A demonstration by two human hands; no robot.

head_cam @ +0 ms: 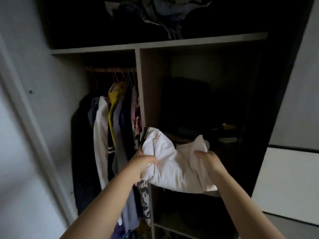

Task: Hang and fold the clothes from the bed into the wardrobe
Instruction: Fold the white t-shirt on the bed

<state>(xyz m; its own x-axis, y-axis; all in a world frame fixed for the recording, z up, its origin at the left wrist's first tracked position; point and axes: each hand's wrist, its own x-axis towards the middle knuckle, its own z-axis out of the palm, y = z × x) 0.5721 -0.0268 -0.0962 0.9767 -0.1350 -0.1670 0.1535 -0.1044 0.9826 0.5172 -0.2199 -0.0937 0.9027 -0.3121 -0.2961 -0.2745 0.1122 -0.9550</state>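
Dim wardrobe (139, 80), white folded garment (172, 163), both hands gripping

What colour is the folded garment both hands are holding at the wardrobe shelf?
White, with a dark stripe at its upper left edge: the folded garment, seen in the head view.

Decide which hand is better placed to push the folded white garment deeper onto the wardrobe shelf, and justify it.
Probably the right hand: it lies over the white garment directly before the shelf. The left hand grips the edge by the divider.
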